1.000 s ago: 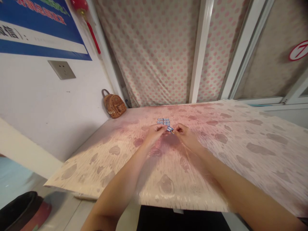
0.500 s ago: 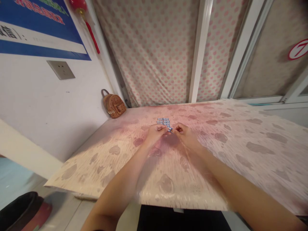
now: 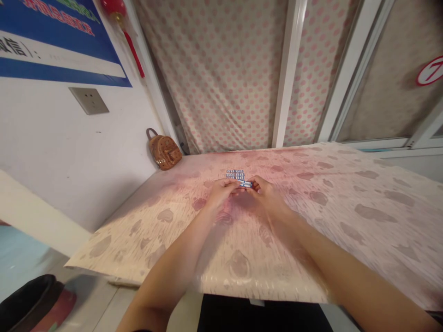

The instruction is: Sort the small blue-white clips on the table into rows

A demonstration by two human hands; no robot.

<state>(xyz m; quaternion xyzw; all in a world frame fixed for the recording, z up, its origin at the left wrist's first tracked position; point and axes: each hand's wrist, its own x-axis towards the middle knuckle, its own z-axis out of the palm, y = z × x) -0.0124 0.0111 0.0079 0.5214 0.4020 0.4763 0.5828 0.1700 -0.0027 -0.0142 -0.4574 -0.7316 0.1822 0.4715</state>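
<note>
Between my two hands is a small blue-and-white strip (image 3: 246,184), too small to name more exactly. My left hand (image 3: 223,190) pinches its left end between thumb and fingers. The right end lies in the closed fingertips of my right hand (image 3: 265,189). Just beyond the hands, several small blue-and-white pieces (image 3: 235,174) lie in rows on the patterned tablecloth (image 3: 238,263). My left fingers partly hide the nearest of these pieces.
A small brown backpack (image 3: 165,151) stands at the table's far left corner, against the wall. Polka-dot curtains (image 3: 221,83) hang behind the table. On the floor at lower left is a dark open bin (image 3: 32,304). A socket (image 3: 90,100) is on the left wall.
My right fingers have closed on the right end of the strip, which now lies more level and shows more of its white-and-blue face. The rows of pieces look the same.
</note>
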